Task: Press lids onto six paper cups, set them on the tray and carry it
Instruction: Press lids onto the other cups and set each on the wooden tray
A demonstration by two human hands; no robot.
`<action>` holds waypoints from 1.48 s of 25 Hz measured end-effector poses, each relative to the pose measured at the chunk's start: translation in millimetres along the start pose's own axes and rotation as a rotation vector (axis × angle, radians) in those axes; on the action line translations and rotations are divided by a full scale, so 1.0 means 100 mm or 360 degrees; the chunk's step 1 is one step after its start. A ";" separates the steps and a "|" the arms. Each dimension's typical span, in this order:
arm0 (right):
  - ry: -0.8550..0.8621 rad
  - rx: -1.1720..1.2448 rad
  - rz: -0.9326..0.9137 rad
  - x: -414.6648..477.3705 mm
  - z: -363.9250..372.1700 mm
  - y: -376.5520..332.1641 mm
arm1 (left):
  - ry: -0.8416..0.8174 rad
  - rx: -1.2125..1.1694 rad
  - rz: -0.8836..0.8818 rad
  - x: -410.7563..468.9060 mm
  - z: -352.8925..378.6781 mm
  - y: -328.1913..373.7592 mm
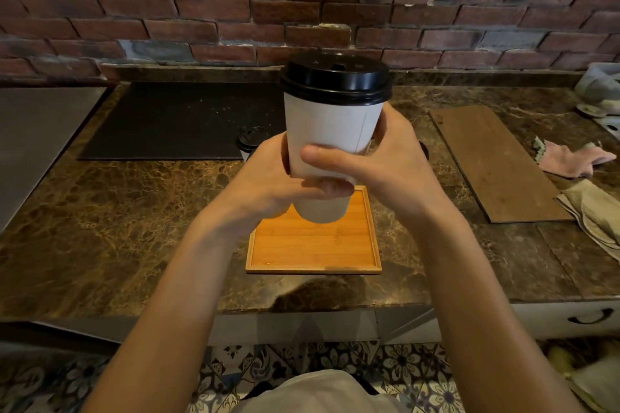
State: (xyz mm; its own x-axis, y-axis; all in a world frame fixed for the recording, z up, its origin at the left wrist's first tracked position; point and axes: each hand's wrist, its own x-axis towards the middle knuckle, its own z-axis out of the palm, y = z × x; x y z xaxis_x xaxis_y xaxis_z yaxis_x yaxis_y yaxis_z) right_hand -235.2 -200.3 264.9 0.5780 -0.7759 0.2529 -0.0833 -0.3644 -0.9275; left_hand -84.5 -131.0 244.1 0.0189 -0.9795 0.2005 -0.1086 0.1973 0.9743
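Patterned floor tiles (402,365) lay at the bottom of the frame, and above them ran the front edge of a brown veined marble counter (117,211). At its centre sat a square orange wooden tray (312,245), bare where visible. Above the tray's far edge both hands held 1 white paper cup (332,131) upright in the air. The left hand (265,184) was wrapped round its lower body. The right hand (392,164) curled round the other side, thumb across the front.

A black plastic lid (335,80) looked fully seated, so this cup seemed lidded but not yet set down, and the carrying was left to do. Behind the left hand peeked 1 more lidded cup (247,141); the other 4 were out of sight.

Farther back lay a black rectangular mat (181,121) at left, then a long brown wooden board (496,164) and a crumpled pink cloth (567,161) at right. A red brick wall (201,3) filled the top.
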 end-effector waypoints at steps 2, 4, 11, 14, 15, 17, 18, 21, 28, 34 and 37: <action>-0.0088 0.0060 0.0015 0.01 -0.03 0.03 | -0.0092 -0.0072 -0.0016 -0.02 -0.02 -0.01; -0.0153 0.0130 0.0038 0.01 -0.04 0.07 | -0.0193 -0.0158 -0.0039 -0.02 -0.03 -0.02; -0.0221 0.0174 0.0097 0.01 -0.02 0.16 | -0.0159 -0.0178 -0.0030 -0.02 -0.01 -0.09; -0.0143 0.0135 0.0054 0.02 0.00 0.10 | -0.0032 -0.0071 0.0014 0.02 0.01 -0.07; -0.0112 0.0136 0.0035 0.03 0.01 0.08 | 0.0008 -0.0048 0.0027 0.03 0.02 -0.06; -0.0055 0.0141 -0.0001 0.03 0.03 0.05 | 0.0089 -0.0018 0.0064 0.04 0.04 -0.05; -0.0024 0.0127 -0.0012 0.03 0.04 0.05 | 0.0138 0.0009 0.0089 0.04 0.05 -0.05; 0.0102 0.0075 -0.0009 0.02 0.10 0.04 | 0.0283 0.0070 0.0131 0.05 0.11 -0.04; 0.0387 -0.0101 0.0069 -0.04 0.28 0.00 | 0.0478 0.0059 0.0096 0.07 0.15 -0.11; 0.0511 -0.0186 0.0091 -0.06 0.39 -0.05 | 0.0491 0.0109 0.0089 0.07 0.15 -0.14; 0.0478 -0.0184 0.0109 -0.04 0.32 -0.05 | 0.0446 0.0127 0.0108 0.07 0.11 -0.13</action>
State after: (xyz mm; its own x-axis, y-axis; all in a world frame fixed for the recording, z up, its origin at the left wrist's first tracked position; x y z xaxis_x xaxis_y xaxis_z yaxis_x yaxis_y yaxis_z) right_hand -211.0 -179.5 259.6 0.3042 -0.9114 0.2770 -0.2152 -0.3491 -0.9121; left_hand -94.2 -140.6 231.7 0.2816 -0.9127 0.2960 -0.1966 0.2471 0.9488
